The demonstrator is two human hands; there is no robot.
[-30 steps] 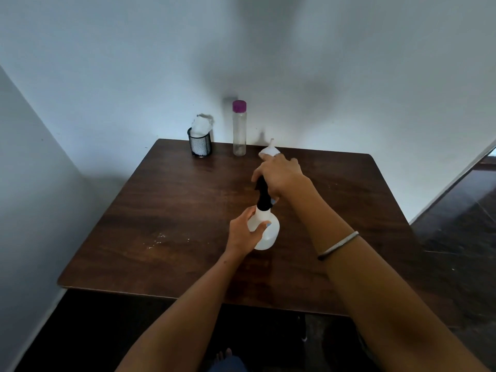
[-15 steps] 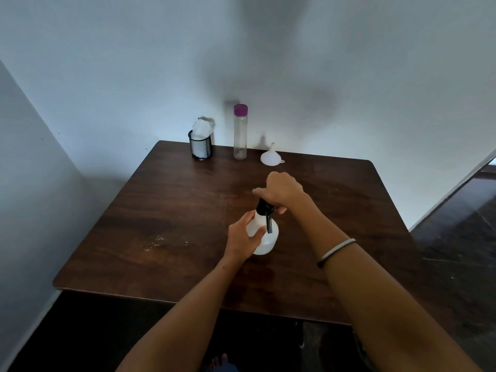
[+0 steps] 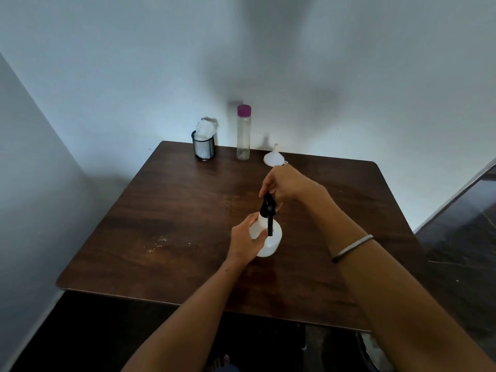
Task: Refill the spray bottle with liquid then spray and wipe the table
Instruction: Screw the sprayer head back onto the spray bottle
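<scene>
Change: a second ago the right hand (image 3: 288, 185) covered the black spray head (image 3: 267, 206) and hid the white plastic funnel (image 3: 273, 157); now the hand sits higher, the head and its hanging black trigger show below the fingers, and the funnel stands in plain sight.
Left hand (image 3: 247, 241): as before, curled round the left side of the translucent white round spray bottle (image 3: 269, 238), thumb across the front, holding it upright.
Right hand: fingers bent down and pinching the top of the black spray head from above; whether the head is seated on the neck or lifted off cannot be told.
Spray bottle: stands on the dark brown wooden table (image 3: 166, 218), near its middle, between the two hands.
Wrist: a thin silver bangle (image 3: 352, 248) on the right forearm.
Back edge: a black mesh cup (image 3: 203, 149) stuffed with white cloth (image 3: 205, 128), a tall clear bottle with purple cap (image 3: 243, 132) beside it, the funnel mouth-down to the right.
Table surface: pale specks (image 3: 158, 244) left of the bottle.
</scene>
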